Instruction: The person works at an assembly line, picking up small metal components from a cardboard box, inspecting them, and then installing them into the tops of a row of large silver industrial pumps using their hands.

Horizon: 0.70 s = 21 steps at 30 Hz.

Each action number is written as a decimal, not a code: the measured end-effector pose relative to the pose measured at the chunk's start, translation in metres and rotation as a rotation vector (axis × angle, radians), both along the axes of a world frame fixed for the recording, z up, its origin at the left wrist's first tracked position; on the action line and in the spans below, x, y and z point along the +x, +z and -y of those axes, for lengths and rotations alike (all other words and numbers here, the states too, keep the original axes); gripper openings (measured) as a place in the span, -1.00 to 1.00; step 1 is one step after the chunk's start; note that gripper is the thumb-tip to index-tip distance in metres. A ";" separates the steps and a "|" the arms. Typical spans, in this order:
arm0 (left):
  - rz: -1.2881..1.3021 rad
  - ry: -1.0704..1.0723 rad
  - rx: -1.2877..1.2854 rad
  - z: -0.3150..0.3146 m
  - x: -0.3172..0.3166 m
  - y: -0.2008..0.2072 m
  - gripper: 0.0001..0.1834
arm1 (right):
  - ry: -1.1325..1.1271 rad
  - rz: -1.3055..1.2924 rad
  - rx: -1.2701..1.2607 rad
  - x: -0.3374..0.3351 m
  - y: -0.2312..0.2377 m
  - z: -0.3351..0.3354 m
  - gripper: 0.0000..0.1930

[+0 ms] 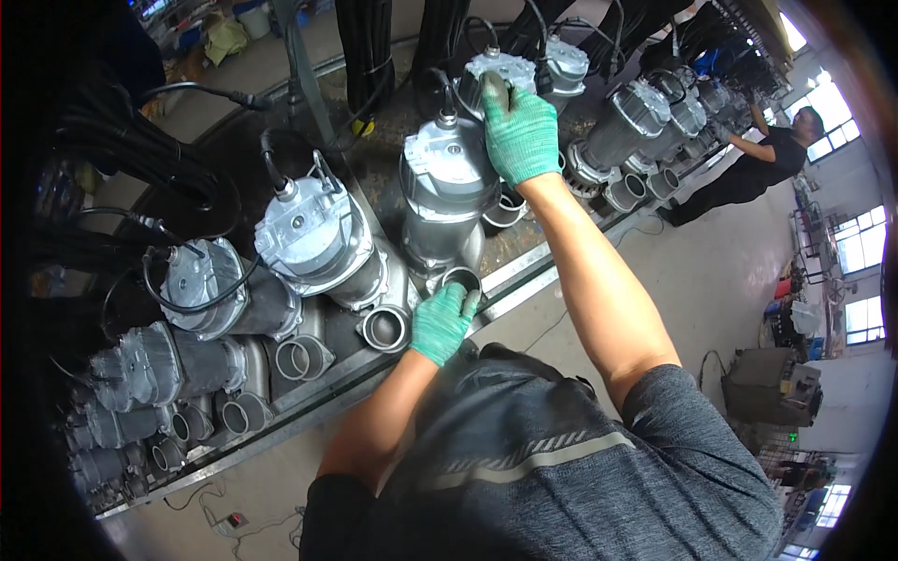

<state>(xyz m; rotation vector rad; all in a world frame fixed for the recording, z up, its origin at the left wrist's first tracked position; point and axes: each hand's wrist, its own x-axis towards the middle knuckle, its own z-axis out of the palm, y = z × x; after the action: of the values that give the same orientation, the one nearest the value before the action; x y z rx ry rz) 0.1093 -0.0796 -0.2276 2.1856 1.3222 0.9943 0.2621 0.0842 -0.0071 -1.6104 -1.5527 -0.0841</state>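
Observation:
A grey metal submersible pump (444,201) stands in front of me in a row of similar pumps, with a black cable leaving its lid. My left hand (442,323), in a green knit glove, curls its fingers over the rim of this pump's round outlet (460,278). Gloved the same way, my right hand (520,133) is closed at the right edge of the pump's lid. Its fingers lie in front of another pump (503,67) behind. What the right fingers grip is hidden by the hand.
To the left stand more pumps (313,234), outlets facing me; others (627,122) continue at right. Bundled black cables (367,56) hang behind. A metal edge (510,297) bounds the bench. A co-worker (762,159) reaches toward the row's far right end. Cords lie on the floor.

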 end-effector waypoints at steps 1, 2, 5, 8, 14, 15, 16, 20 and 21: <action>-0.016 -0.001 -0.012 -0.001 -0.001 -0.001 -0.63 | 0.103 -0.012 0.080 0.003 0.001 -0.001 -0.46; -0.009 -0.008 -0.015 -0.003 -0.001 -0.001 -0.63 | 0.193 -0.039 -0.004 0.013 0.007 -0.003 -0.45; -0.019 -0.026 -0.025 -0.002 -0.001 0.002 -0.62 | 0.324 0.009 -0.283 0.042 0.019 -0.012 -0.31; -0.053 -0.021 -0.030 -0.002 -0.004 0.005 -0.61 | 0.280 0.295 -0.215 0.034 0.037 -0.007 -0.29; -0.020 0.004 0.009 0.003 0.000 -0.001 -0.65 | -0.145 0.400 -0.077 0.010 0.014 0.002 -0.27; -0.005 0.009 0.005 0.003 0.001 -0.001 -0.67 | -0.195 0.390 -0.100 0.007 0.013 0.002 -0.26; 0.011 0.015 0.000 0.003 0.003 -0.001 -0.69 | -0.244 0.365 -0.091 0.004 0.012 0.003 -0.25; -0.004 0.026 -0.036 0.001 0.003 0.007 -0.72 | -0.137 0.354 -0.142 0.012 0.017 0.003 -0.29; 0.153 -0.005 -0.096 0.000 0.001 0.008 -0.69 | -0.092 0.337 -0.165 0.014 0.018 0.005 -0.30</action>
<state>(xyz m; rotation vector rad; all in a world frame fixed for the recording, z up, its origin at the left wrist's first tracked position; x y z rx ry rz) 0.1106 -0.0797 -0.2201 1.9992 1.2669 1.0512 0.2763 0.0795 0.0112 -1.8712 -1.7763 -0.2975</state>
